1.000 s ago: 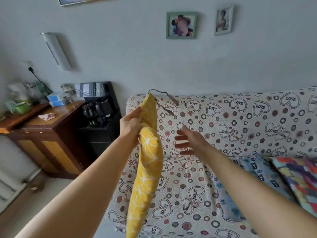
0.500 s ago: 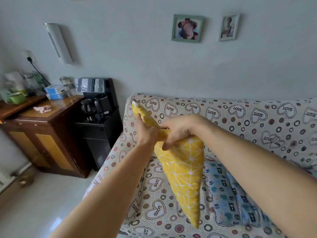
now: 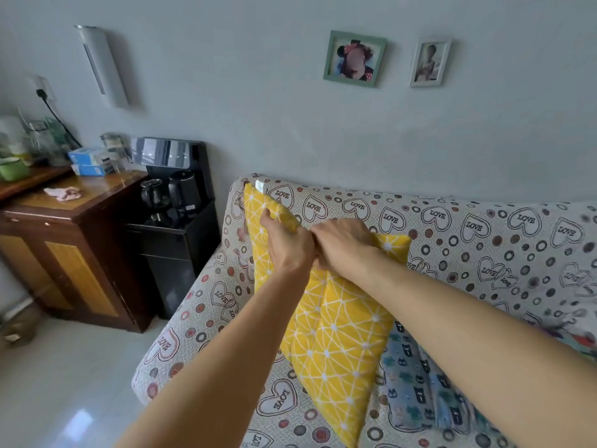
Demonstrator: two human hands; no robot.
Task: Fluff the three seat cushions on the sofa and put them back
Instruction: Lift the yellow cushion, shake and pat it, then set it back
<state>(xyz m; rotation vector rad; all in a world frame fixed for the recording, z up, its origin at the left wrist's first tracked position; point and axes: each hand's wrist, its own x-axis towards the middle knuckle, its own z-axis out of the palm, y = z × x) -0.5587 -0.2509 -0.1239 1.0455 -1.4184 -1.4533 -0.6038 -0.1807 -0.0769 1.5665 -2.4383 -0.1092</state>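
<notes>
A yellow cushion (image 3: pixel 332 334) with white line pattern hangs on its corner over the left end of the sofa (image 3: pixel 484 240), which wears a cover printed with LOVE hearts. My left hand (image 3: pixel 286 244) and my right hand (image 3: pixel 342 242) grip the cushion's top edge side by side, knuckles touching. A blue patterned cushion (image 3: pixel 416 392) lies flat on the seat to the right of the yellow one. A third, multicoloured cushion (image 3: pixel 581 341) shows only as a blurred sliver at the right edge, behind my right forearm.
Left of the sofa stands a black water dispenser (image 3: pixel 174 221) with kettles, then a wooden cabinet (image 3: pixel 71 240) carrying boxes and jars. Two framed photos (image 3: pixel 355 58) hang on the wall above the sofa. Pale tiled floor (image 3: pixel 64 383) lies at the lower left.
A second ago only my left hand held the cushion. My right hand has since gripped its top edge, and the cushion has turned broadside and moved toward the backrest.
</notes>
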